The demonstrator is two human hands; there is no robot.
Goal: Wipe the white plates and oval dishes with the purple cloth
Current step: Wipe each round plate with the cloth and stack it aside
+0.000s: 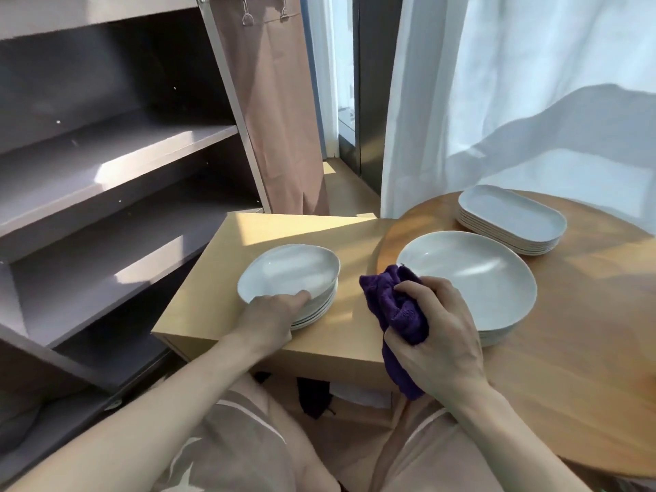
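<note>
My right hand (436, 335) clamped round bunched purple cloth (394, 314), held between stacks, just beside big plates (472, 275). My left hand (273, 310) pinches near rim of top plate (287, 275) on left stack, thumb on top. Which pieces already wiped: cannot tell. Oval dishes (511, 218) stacked at back right. Left stack sits near desk (284, 229) front edge; bare strip between stacks gives working room.

Probably a home: sheer white curtains (497, 83) at a sunlit window, grey shelving (106, 165), and stacked white plates (472, 275) on a wooden counter (568, 349).
</note>
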